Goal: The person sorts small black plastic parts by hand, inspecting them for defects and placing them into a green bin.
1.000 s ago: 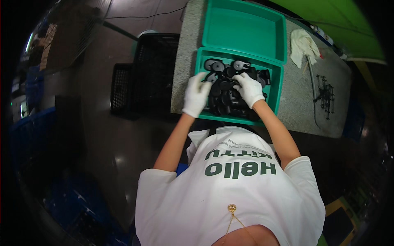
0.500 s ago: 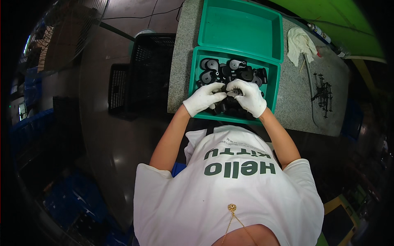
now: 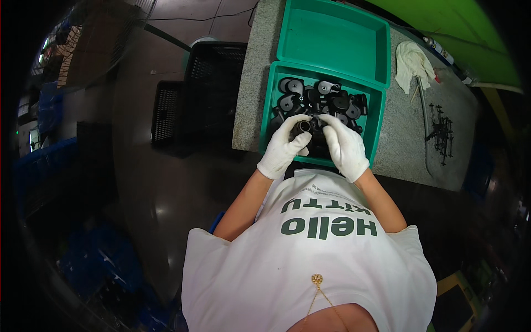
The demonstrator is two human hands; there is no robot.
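Observation:
My left hand, in a white glove, is closed around a black caster part whose round hollow end faces up. Close beside it, my right hand, also gloved in white, has its fingertips bent together over dark parts; what they grip is hidden. Both hands are over the near half of a green tray. Several black casters with grey round faces lie heaped in it, mostly beyond my fingers.
An upper green tray adjoins the far side on the speckled grey table. To the right are a white cloth, a thin grey rod, black branching plastic pieces and a spray can. Black crates stand left.
My hands have turned more upright, and the hollow round end of the caster part now shows in my left hand. The whole view has shifted slightly, moving the trays rightward.

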